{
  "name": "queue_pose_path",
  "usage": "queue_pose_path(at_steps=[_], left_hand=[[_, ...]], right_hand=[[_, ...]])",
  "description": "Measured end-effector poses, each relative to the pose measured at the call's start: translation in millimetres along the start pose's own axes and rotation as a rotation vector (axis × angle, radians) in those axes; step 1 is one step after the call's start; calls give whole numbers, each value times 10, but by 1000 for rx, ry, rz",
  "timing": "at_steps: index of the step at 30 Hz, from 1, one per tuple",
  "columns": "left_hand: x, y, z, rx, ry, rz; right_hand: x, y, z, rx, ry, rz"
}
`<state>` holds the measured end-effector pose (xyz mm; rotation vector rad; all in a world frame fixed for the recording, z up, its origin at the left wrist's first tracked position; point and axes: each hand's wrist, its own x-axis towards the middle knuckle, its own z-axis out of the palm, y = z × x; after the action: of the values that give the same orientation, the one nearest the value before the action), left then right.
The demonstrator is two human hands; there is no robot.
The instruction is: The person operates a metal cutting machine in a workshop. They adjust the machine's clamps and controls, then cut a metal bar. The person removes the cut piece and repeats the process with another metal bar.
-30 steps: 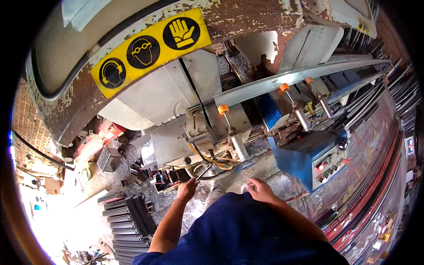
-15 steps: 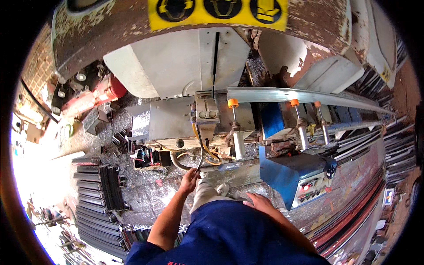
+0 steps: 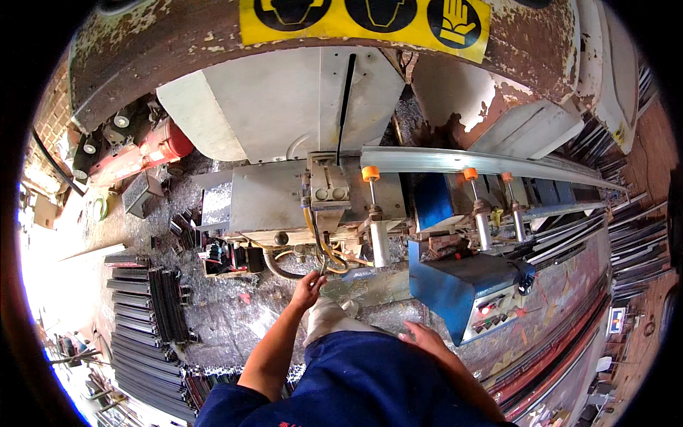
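My left hand (image 3: 307, 289) is closed around the lower end of a slender dark, rod-like piece (image 3: 324, 269). Its far end meets yellow hoses (image 3: 329, 249) under the machine's metal block (image 3: 329, 192), and I cannot make out its exact kind. Over by my right thigh, my right hand (image 3: 425, 336) hangs with its fingers partly spread, holding nothing. A long silvery metal profile (image 3: 455, 158) lies across the machine to the right of the block. Pneumatic clamps with orange tips, one of them a clamp (image 3: 377, 238), stand along its near side.
A blue control box (image 3: 466, 285) with a red light juts out at right. Stacked dark profiles (image 3: 146, 334) lie on the floor at left, near a small crate (image 3: 226, 256). Overhead hangs a worn brown machine cover (image 3: 178, 39) with a yellow warning label (image 3: 398, 18).
My view has shifted slightly, moving the machine a little leftward. My right hand has come a little away from my thigh; my left keeps its grip on the slender piece.
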<state>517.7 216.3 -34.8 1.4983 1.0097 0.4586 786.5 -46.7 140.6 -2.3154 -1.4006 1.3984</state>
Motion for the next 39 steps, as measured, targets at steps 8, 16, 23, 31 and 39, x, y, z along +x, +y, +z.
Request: queue_pose_path(at_steps=[8,16,23,31,39], left_hand=[[173,-332,90,-137,26,-37],[417,-438,-30,1,159,-32],[591,-656,-226,105,100,-35],[749,-280,-159,43,129,-74],[-760,-522,-152,537,66,-38]], right_hand=[[-67,-57,-30,53,-14,56],[-58,129,97,32,31,-16],[-26,99,59,-34,7,-64],[-173,492,374,178,64,-72],[-441,1864,1314,97,42,54]])
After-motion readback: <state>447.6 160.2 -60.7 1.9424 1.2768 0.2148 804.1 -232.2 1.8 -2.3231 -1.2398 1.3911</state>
